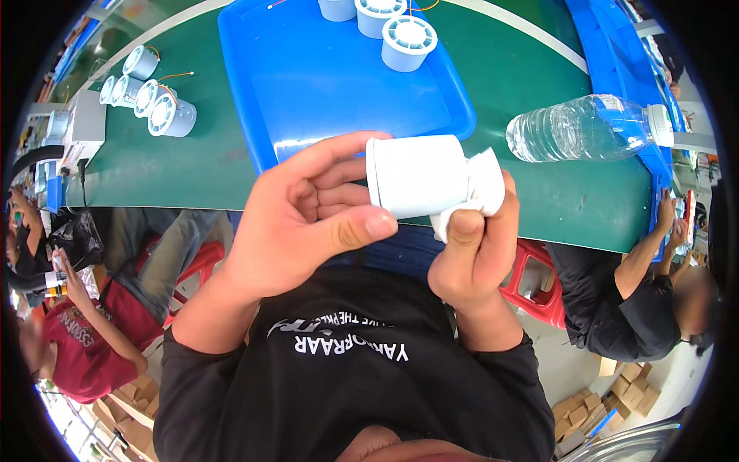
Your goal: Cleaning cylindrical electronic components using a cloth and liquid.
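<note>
My left hand [308, 204] is closed around the left end of a white cylindrical housing [419, 175], thumb below and fingers behind it. The housing lies sideways in the air, in front of the table's near edge. In my right hand [481, 239] a crumpled white cloth [485, 185] is pinched between thumb and fingers, pressed against the housing's right end. That end is partly covered by the cloth. Beyond my hands a blue tray [308, 100] holds similar white housings with slotted round tops, one being a white housing [409, 43] at its right side.
Several white housings with thin wires [171, 115] stand at the left of the green table [200, 169], near a grey box [83, 127]. A clear plastic bottle [585, 129] lies at the right, beside blue bins [631, 61]. People sit on both sides, with red stools [539, 285].
</note>
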Tool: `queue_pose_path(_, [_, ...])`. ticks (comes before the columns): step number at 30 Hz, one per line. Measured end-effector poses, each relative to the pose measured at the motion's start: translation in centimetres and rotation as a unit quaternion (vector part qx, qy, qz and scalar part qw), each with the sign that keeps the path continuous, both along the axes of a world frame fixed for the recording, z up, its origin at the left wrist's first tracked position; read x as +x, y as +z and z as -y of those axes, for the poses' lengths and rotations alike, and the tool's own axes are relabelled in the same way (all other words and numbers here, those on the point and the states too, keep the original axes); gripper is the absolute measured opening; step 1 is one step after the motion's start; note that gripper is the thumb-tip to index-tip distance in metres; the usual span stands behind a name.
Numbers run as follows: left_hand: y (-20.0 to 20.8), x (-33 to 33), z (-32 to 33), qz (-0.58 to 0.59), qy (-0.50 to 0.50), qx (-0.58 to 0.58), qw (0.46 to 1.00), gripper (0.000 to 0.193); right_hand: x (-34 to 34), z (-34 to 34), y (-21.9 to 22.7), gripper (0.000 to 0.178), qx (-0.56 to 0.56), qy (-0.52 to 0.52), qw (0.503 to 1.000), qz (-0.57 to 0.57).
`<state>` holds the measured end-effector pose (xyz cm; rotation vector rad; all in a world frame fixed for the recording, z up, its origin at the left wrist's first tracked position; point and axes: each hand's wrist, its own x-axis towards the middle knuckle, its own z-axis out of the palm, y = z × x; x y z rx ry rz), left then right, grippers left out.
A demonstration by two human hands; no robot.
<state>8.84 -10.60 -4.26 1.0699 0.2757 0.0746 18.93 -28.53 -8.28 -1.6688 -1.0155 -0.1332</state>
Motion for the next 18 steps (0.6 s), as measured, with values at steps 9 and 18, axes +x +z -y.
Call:
queue_pose_path(9, [0.1, 0.3, -2.0, 0.151, -0.037, 0.673, 0.723, 0.075, 1.3, -1.1, 3.0, 0.031, 0.018, 0.105, 0.866, -0.489])
queue_pose_path(18, [1.0, -0.3, -1.8, 0.001, 0.005, 0.107, 0.994, 0.081, 0.0, -1.8, 1.8, 0.024, 0.066, 0.026, 0.984, -0.163])
